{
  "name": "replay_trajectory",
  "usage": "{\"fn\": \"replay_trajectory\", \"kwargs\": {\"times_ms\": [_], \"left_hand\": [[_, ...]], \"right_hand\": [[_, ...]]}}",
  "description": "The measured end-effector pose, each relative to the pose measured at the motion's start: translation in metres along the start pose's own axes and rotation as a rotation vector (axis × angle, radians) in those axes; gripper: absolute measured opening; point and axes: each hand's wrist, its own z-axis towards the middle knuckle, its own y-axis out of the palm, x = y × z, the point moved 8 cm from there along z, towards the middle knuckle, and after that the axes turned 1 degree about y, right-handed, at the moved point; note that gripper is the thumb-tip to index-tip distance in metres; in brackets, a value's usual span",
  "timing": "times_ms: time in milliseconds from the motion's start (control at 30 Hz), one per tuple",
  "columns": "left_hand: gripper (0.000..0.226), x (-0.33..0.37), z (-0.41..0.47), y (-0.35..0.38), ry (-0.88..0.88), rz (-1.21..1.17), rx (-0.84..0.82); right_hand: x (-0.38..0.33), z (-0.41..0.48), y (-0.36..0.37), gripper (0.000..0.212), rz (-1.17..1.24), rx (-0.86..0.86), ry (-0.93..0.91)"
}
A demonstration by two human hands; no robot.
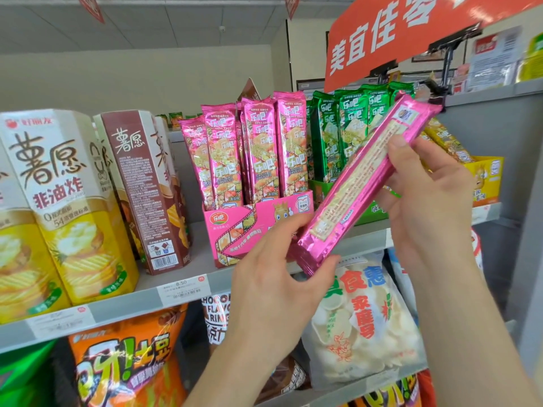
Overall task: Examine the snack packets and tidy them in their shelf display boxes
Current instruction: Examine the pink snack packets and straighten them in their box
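Two hands, one pink packet held tilted before the shelf, back label facing out. The left hand pinches its lower end and the right hand curls round the upper half. Behind, the pink box shows at least four upright packets — green packets just beside.

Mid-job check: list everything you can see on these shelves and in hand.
held packet: one, pink, tilted, in both hands
pink display box: one, pink, shelf centre
upright packets: at least four, pink, inside it
green packets: several, green, right of the pink ones
yellow display box: one, yellow, far right
hexagonal cartons: at least four, yellow and brown, left
snack bags: several, orange and white, lower shelf
left hand: grips held packet's lower end
right hand: grips its upper half
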Motion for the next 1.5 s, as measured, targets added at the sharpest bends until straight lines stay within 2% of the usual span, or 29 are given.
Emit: {"fn": "replay_trajectory", "kwargs": {"times_ms": [100, 167, 267, 367, 500, 567, 667, 767, 867, 933, 1067, 1133, 1200, 1367, 1500], "left_hand": [[0.045, -0.001, -0.002, -0.005, 0.045, 0.034, 0.081], [0.04, 0.002, -0.003, -0.003, 0.137, 0.08, 0.1], [0.046, 0.006, -0.006, 0.007, 0.243, 0.127, 0.038], [0.049, 0.004, -0.01, 0.016, 0.236, 0.051, -0.02], [0.032, -0.004, -0.009, 0.019, 0.121, -0.196, -0.101], [0.026, -0.008, -0.012, 0.022, 0.069, -0.276, -0.14], [0.018, -0.022, -0.014, 0.025, -0.112, -0.376, -0.13], [0.022, -0.03, -0.013, 0.031, -0.246, -0.52, -0.156], [0.039, -0.041, -0.012, 0.035, -0.388, -0.634, -0.18], [0.048, -0.043, -0.01, 0.029, -0.385, -0.577, -0.136], [0.046, -0.04, -0.009, 0.018, -0.301, -0.437, -0.039], [0.047, -0.039, -0.009, 0.011, -0.249, -0.346, 0.015], [0.05, -0.04, -0.008, 0.005, -0.21, -0.239, 0.046], [0.047, -0.038, -0.009, 0.005, -0.172, -0.106, -0.014], [0.053, -0.027, -0.01, 0.018, -0.123, -0.191, -0.181]], "right_hand": [[0.006, 0.002, 0.003, 0.012, -0.04, -0.018, 0.02], [0.01, 0.003, 0.006, 0.017, -0.164, -0.027, 0.043], [0.008, 0.006, 0.01, 0.037, -0.388, -0.077, 0.05], [0.004, 0.006, 0.014, 0.032, -0.44, -0.111, 0.002], [-0.001, 0.007, 0.012, 0.012, -0.258, -0.064, -0.052], [-0.003, 0.008, 0.011, 0.01, -0.187, -0.059, -0.051], [-0.002, 0.009, 0.012, 0.011, -0.149, -0.077, -0.045], [-0.001, 0.009, 0.014, 0.013, -0.059, -0.115, -0.027], [0.003, 0.011, 0.015, 0.016, 0.083, -0.129, 0.014], [0.008, 0.012, 0.016, 0.021, 0.165, -0.122, 0.049], [0.019, 0.012, 0.017, 0.039, 0.177, -0.103, 0.108], [0.019, 0.013, 0.021, 0.04, 0.116, -0.108, 0.126], [0.016, 0.015, 0.025, 0.031, -0.004, -0.125, 0.126], [0.002, 0.018, 0.03, 0.023, -0.152, -0.133, -0.003], [0.0, 0.019, 0.031, 0.045, -0.177, -0.144, -0.085]]}}
